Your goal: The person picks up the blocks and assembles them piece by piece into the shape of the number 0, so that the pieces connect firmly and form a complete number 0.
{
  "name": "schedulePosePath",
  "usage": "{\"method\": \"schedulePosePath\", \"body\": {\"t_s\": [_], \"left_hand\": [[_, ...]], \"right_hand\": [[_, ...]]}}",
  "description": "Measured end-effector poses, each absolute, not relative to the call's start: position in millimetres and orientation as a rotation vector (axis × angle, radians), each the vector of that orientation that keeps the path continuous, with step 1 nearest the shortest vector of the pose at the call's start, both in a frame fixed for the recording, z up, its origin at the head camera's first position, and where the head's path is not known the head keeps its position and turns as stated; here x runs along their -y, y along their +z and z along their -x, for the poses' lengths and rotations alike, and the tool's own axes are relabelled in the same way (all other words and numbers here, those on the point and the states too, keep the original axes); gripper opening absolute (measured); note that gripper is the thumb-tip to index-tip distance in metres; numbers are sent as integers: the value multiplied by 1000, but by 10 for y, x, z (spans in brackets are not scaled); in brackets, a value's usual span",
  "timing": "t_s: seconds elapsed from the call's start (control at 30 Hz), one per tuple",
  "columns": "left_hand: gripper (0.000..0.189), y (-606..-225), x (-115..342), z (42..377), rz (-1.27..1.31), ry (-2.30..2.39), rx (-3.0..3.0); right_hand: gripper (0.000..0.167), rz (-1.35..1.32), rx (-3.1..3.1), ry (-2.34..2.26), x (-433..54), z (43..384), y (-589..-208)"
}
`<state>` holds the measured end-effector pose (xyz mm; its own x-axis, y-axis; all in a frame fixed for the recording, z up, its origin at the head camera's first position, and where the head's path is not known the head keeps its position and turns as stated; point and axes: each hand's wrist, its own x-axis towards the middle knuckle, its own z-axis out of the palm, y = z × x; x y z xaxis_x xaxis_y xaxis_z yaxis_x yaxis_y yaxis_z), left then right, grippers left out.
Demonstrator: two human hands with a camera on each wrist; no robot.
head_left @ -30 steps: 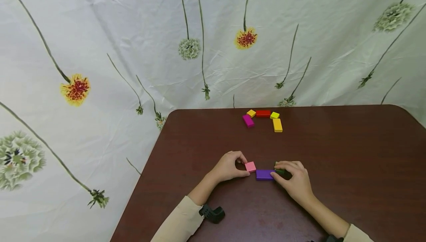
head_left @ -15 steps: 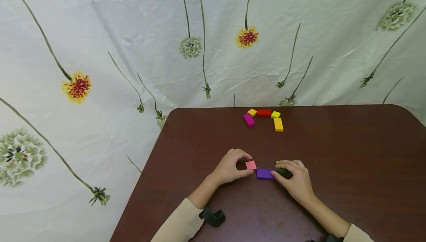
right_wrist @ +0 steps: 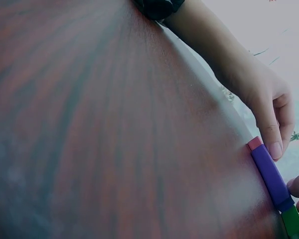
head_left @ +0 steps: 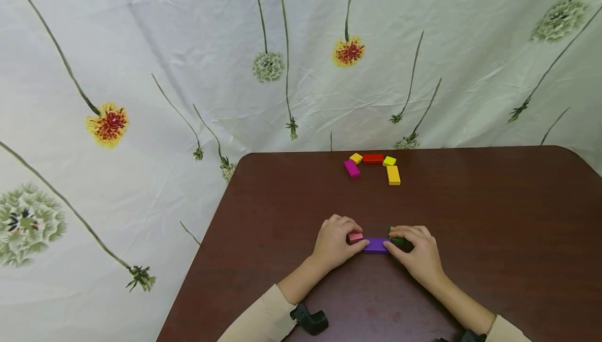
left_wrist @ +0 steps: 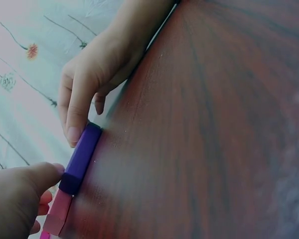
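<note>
A purple rectangular block (head_left: 375,246) lies on the brown table between both hands. At its left end, the thumb of my left hand (head_left: 335,242) presses the purple block, while the fingers curl over the far side of a small pink block (left_wrist: 59,213). My right hand (head_left: 420,255) has its thumb on the right end of the purple block and its fingers bent over a green block (right_wrist: 293,221). The three blocks sit end to end in a slightly bent row. Fingers hide much of the green block in the head view.
Toward the far table edge, a red block (head_left: 373,159), a yellow-orange cube (head_left: 356,159), a lime cube (head_left: 389,161), a magenta block (head_left: 351,169) and a yellow block (head_left: 393,175) form an arch. A flower-printed cloth (head_left: 211,44) hangs behind the table.
My left hand has let go of the pink block's sides and shifted right, its thumb now on the purple block and its fingers over the pink one. The right hand stays put.
</note>
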<state>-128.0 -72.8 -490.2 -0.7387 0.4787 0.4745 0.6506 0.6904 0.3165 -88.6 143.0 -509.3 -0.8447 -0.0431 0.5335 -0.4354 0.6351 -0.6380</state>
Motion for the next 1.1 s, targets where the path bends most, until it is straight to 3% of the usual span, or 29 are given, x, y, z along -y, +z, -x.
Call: {"method": "schedulePosePath", "body": {"t_s": [0.37, 0.6, 0.87, 1.1], "left_hand": [[23, -4932, 742, 1304, 878, -744, 2574], [23, -4927, 755, 1295, 860, -791, 2570], [23, -4948, 731, 1271, 872, -810, 2577], [23, -4943, 725, 1268, 866, -811, 2566]], "right_hand": [[22, -383, 2366, 1108, -1421, 887, -5091], [31, -406, 2285, 1224, -1445, 981, -5044], [26, -319, 2372, 1314, -1733, 1472, -4875], [40, -197, 2575, 1314, -1915, 2020, -4823]]}}
